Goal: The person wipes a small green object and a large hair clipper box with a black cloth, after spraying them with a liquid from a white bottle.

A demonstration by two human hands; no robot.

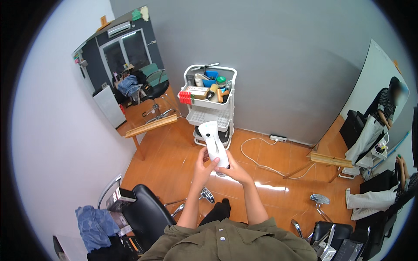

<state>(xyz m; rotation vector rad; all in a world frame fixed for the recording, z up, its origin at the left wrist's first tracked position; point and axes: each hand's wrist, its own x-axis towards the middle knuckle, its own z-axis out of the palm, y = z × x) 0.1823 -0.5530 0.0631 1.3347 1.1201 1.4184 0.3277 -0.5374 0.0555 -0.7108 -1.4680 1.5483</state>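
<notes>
Both hands hold a white plastic handheld device [213,143] in front of my body, over the floor. Its broad rounded head points away from me and carries a black round spot. A slot or recess runs along its middle, and the near end is dark. My left hand [206,165] wraps its left side, the thumb lying across the front. On the right side, my right hand [235,168] grips the lower body, with its thumb close to the left one. The fingers behind the device are partly hidden.
A white trolley [209,104] with bottles, brushes and red clips stands ahead. Mirrors [130,75] lean left and right. A black salon chair [147,208] stands at left, another [333,231] at right. A white cable [251,156] crosses the floor. A person [375,202] sits at far right.
</notes>
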